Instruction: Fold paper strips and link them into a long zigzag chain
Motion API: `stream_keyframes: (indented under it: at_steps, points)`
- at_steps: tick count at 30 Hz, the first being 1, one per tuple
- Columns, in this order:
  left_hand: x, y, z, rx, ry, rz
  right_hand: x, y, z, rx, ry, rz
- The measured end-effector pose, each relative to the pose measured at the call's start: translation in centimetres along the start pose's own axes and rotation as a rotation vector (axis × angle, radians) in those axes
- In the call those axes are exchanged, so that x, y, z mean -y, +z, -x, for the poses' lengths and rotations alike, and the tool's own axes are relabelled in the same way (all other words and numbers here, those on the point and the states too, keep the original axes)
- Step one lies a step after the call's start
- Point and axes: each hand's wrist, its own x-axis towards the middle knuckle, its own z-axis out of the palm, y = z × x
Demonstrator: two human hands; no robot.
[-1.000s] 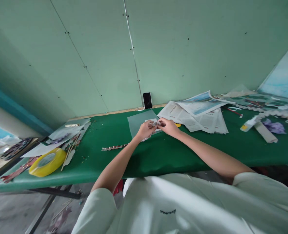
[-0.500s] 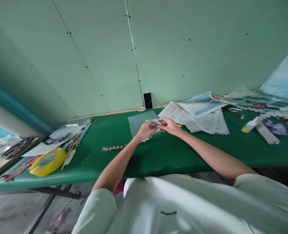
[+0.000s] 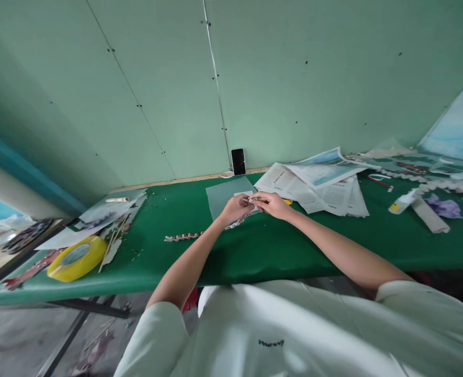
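A narrow zigzag paper chain point(image 3: 182, 237), whitish and brown, runs over the green table from the left, behind my left forearm, up to my hands. My left hand point(image 3: 234, 209) is closed with its fingertips on the chain's far end. My right hand point(image 3: 272, 204) meets it there, thumb and fingers pinched on the same small whitish part of the chain. The fingers cover most of that end, so its exact shape is hidden. Beneath and behind both hands lies a translucent sheet point(image 3: 219, 196), with a small white paper piece on it.
Newspapers point(image 3: 321, 196) lie right of my hands. A phone point(image 3: 238, 161) leans on the wall. Yellow tape roll point(image 3: 78, 259), thin sticks point(image 3: 113, 243) and paper sheets are at left. A glue bottle point(image 3: 402, 201) and purple crumpled cloth or paper point(image 3: 445, 206) are at right.
My right hand's fingers have lowered and closed in against the left fingertips. The left hand and the lying part of the chain stay nearly in place.
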Motion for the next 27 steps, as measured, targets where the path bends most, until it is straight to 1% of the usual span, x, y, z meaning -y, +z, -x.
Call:
stream_keyframes:
  at_steps: [7,9,11,13,16,20,24,27]
  points:
    - [0.0,0.0,0.2,0.000,-0.063,0.071,0.6,0.1,0.1,0.005,0.038,-0.022]
    - [0.1,0.0,0.2,-0.008,-0.078,0.100,0.5,0.3,0.1,-0.012,0.036,-0.044]
    - [0.5,0.1,0.1,-0.041,-0.089,0.135,0.2,0.4,-0.1,-0.045,0.029,-0.070]
    - [1.1,0.1,-0.1,-0.096,-0.095,0.180,-0.2,0.5,-0.2,-0.082,0.021,-0.098]
    - [1.9,0.3,-0.4,-0.153,-0.076,0.226,-0.7,0.6,-0.2,-0.111,0.013,-0.114]
    - [2.0,0.5,-0.4,-0.152,-0.081,0.217,-0.8,0.9,0.0,-0.155,-0.016,-0.020]
    - [1.4,0.7,-0.2,-0.208,-0.091,0.173,-0.5,1.5,0.2,-0.220,-0.064,0.134]
    - [1.2,0.7,-0.1,-0.240,-0.074,0.163,-0.3,1.8,0.3,-0.259,-0.082,0.188]
